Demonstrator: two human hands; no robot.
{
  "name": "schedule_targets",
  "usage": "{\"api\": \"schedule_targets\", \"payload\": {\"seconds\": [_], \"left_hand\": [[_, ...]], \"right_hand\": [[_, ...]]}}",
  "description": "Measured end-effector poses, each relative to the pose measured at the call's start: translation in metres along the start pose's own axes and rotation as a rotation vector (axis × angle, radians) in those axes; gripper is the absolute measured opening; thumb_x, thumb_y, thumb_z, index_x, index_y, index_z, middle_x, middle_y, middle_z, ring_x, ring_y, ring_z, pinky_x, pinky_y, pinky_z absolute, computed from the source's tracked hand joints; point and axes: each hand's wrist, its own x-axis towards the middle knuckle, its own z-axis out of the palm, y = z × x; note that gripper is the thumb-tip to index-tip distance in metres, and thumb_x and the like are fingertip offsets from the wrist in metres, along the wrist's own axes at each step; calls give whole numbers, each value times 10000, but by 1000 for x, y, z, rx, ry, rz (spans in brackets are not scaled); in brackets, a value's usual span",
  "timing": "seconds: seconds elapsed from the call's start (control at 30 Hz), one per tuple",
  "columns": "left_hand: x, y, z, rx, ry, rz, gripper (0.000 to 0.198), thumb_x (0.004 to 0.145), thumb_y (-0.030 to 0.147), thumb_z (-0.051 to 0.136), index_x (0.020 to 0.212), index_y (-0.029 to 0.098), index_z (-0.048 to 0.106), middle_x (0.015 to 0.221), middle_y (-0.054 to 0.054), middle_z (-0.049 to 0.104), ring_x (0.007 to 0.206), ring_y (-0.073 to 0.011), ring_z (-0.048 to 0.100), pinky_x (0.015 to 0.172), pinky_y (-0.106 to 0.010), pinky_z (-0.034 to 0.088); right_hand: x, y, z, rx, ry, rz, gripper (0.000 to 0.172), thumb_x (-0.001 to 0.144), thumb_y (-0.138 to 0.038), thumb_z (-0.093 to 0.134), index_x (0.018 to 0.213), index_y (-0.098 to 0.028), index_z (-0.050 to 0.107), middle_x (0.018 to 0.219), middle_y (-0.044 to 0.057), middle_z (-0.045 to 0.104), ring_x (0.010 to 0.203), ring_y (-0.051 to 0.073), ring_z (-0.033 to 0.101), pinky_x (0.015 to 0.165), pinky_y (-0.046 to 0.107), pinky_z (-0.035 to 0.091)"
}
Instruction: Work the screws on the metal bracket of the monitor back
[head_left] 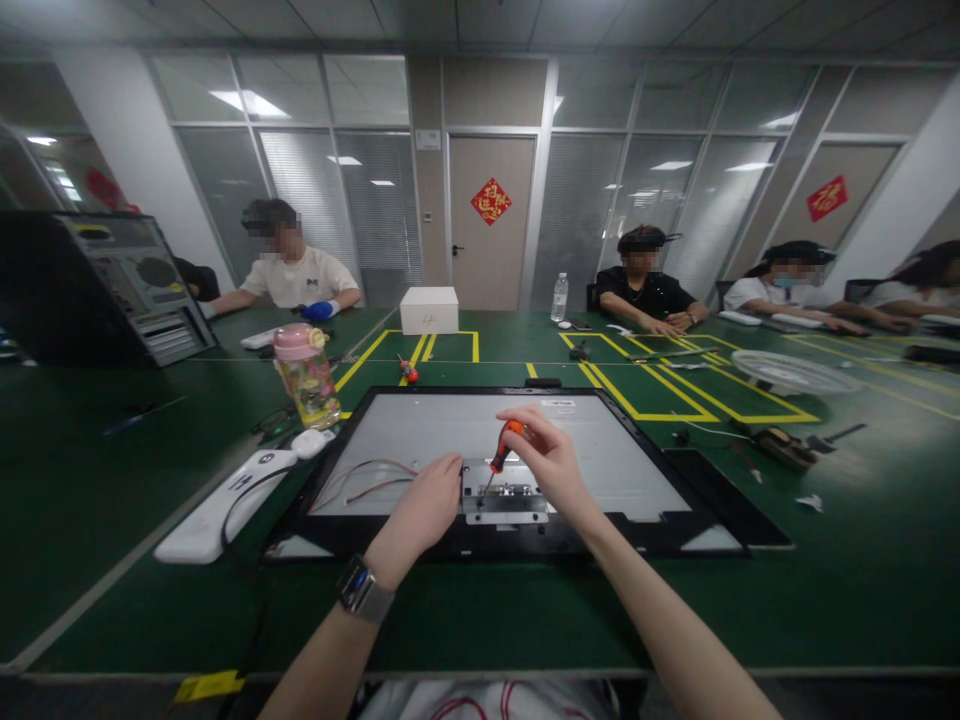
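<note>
A monitor panel [600, 450] lies face down on the green table, its grey back up. A small metal bracket [506, 500] sits at its near edge. My right hand [551, 455] is closed round an orange-handled screwdriver [501, 455], whose tip points down onto the bracket's left part. My left hand [424, 505], with a watch on its wrist, rests on the panel just left of the bracket, fingers curled; I cannot see anything in them. Thin red and white wires [360, 478] lie on the panel to the left.
A pink-lidded bottle [306, 375] and a white stand part [225, 505] lie left of the panel. A computer case [112, 285] stands far left. A white box [429, 309], another screwdriver [407, 371], a clear dish [795, 372] and several seated people are further back.
</note>
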Motion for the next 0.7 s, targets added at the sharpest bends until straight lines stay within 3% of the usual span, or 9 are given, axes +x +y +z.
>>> {"api": "schedule_targets", "payload": {"seconds": [0.13,0.37,0.57,0.7], "left_hand": [[1,1,-1,30,-16,17,405,963,83,358,1319,52,548,1391,-212,576,1293,-275,556,1110,-415,410],[1,0,4,24,-9,1,422,957,71,343,1334,40,530,1398,-214,569,1293,-272,555,1103,-406,415],[0,-4,8,-8,27,6,404,961,94,352,1318,92,541,1397,-195,577,1293,-261,558,1102,-423,419],[0,-6,10,-17,33,18,410,948,93,354,1312,93,541,1391,-195,581,1287,-265,562,1101,-439,419]], "right_hand": [[0,0,0,79,-64,64,298,900,-451,636,1126,-281,730,989,60,705,947,224,685,884,412,540],[-1,1,2,14,72,-31,98,788,-338,771,839,-256,757,881,23,611,769,165,623,706,309,547],[1,6,-2,169,-51,110,275,892,-456,648,1065,-266,744,925,44,730,901,207,679,865,388,526],[1,10,-3,160,-12,124,243,812,-476,737,929,-264,760,918,32,718,876,203,666,848,371,520]]}}
